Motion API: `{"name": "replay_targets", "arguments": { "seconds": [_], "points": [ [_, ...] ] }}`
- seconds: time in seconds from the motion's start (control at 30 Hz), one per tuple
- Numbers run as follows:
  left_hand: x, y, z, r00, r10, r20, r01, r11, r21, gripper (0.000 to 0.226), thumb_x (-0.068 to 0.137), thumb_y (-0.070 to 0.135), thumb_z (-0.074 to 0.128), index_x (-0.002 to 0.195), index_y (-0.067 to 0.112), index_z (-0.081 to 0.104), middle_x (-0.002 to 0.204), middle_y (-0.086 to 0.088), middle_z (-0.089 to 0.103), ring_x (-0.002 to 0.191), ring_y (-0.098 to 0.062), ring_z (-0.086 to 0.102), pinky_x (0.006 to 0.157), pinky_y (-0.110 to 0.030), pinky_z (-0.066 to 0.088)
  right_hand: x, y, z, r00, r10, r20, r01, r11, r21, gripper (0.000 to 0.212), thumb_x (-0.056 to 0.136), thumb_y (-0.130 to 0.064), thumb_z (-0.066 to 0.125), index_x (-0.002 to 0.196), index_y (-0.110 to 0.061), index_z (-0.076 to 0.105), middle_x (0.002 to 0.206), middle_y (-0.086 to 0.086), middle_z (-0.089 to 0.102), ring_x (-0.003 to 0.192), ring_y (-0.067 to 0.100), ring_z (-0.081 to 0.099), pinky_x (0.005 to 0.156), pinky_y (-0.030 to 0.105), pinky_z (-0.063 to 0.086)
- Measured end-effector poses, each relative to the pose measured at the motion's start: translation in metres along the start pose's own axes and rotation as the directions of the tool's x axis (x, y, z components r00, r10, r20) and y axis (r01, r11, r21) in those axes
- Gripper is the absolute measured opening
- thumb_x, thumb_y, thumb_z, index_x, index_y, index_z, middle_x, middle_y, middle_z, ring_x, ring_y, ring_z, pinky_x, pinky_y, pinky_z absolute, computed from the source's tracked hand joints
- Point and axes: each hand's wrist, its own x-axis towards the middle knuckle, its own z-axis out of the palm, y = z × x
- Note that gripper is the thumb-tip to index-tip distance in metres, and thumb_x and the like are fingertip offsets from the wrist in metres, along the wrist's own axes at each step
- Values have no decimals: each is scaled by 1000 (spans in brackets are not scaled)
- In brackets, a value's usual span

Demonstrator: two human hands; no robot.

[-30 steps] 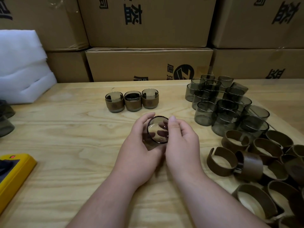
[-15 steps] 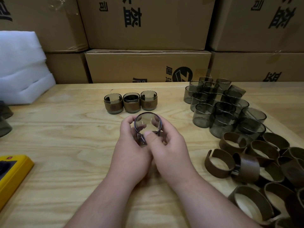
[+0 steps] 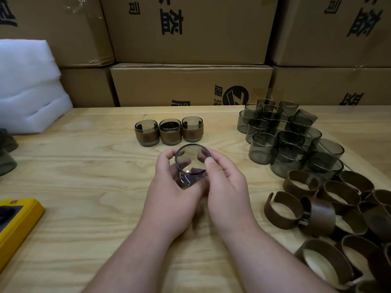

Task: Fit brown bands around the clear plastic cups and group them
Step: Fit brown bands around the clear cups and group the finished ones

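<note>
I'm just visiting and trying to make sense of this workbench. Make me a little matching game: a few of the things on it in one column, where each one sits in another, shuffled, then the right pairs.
Things
1. cup in hand
2. banded cups
3. plain cups
4. loose brown bands

Places
A. heaped at the near right of the table
B. clustered at the far right, with no bands on
C. held between the left hand and right hand
D. in a row of three at the middle, beyond the hands

Pairs: 1-C, 2-D, 3-B, 4-A
</note>
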Motion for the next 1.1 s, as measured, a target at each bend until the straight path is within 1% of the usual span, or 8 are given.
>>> {"name": "replay_targets", "arguments": {
  "seconds": [0.13, 0.3, 0.47, 0.57, 0.67, 0.8, 0.93, 1.1],
  "points": [
    [0, -1, -1, 999, 22, 33, -23, 1000, 21, 75, 53, 49, 82, 119, 51, 46, 115, 17, 72, 97, -3, 74, 93, -40, 57, 2, 0, 1, 996, 18, -83, -17, 1000, 20, 26, 105, -14, 52, 97, -27, 73, 98, -4, 79, 96, 29, 75, 86, 42, 60],
    [1, -6, 0, 994, 83, 76, -91, 991, 102, 67, 66, 22, 80, 112, 55, 45, 111, 24, 71, 100, -4, 73, 94, -41, 56, 5, 2, -1, 993, 45, -110, -41, 998, 42, 20, 95, -29, 55, 79, -28, 66, 80, 1, 77, 73, 19, 76, 63, 29, 57],
    [-1, -6, 0, 985, 120, 125, -139, 978, 155, 68, 63, 16, 72, 116, 50, 48, 117, 21, 69, 105, -8, 70, 93, -47, 57, 7, 1, -3, 981, 57, -184, -61, 998, -12, 24, 80, -51, 67, 78, -27, 65, 87, 2, 77, 87, 25, 76, 84, 56, 60],
    [-4, -3, 0, 982, 142, 125, -164, 969, 185, 67, 60, 20, 70, 115, 54, 50, 129, 31, 61, 106, 5, 65, 92, -35, 57, 7, 0, -3, 976, 32, -217, -35, 999, -10, 41, 69, -56, 78, 83, -20, 63, 81, -1, 76, 81, 17, 75, 74, 41, 61],
    [-4, -2, -1, 981, 161, 108, -180, 963, 201, 62, 64, 22, 71, 114, 53, 51, 112, 28, 69, 98, 3, 68, 86, -34, 58, 4, -4, -1, 984, 11, -175, -26, 996, -81, 62, 53, -63, 82, 93, -21, 59, 78, -14, 73, 70, 3, 71, 63, 20, 54],
    [-2, -3, -1, 984, 162, 73, -172, 969, 175, 53, 68, 27, 72, 109, 54, 51, 101, 25, 73, 92, 0, 71, 82, -36, 59, 1, 0, 2, 991, 15, -134, -38, 985, -171, 68, 45, -61, 83, 99, -30, 55, 91, -7, 73, 84, 7, 73, 75, 30, 59],
    [1, -4, -3, 992, 125, 28, -126, 991, 40, 56, 70, 20, 83, 103, 53, 53, 102, 16, 77, 90, -6, 75, 82, -39, 61, -1, 0, 2, 999, -25, -34, 20, 989, -147, 63, 53, -46, 88, 107, -30, 59, 97, -15, 74, 86, 0, 72, 73, 19, 55],
    [4, -3, -4, 993, 115, -2, -114, 986, -122, 63, 67, 27, 88, 118, 41, 55, 108, 10, 77, 93, -11, 76, 76, -27, 58, -2, -2, 2, 999, -37, 25, 38, 998, -46, 34, 87, -34, 70, 118, -19, 70, 109, -2, 77, 102, 14, 74, 88, 31, 60]
  ]
}}
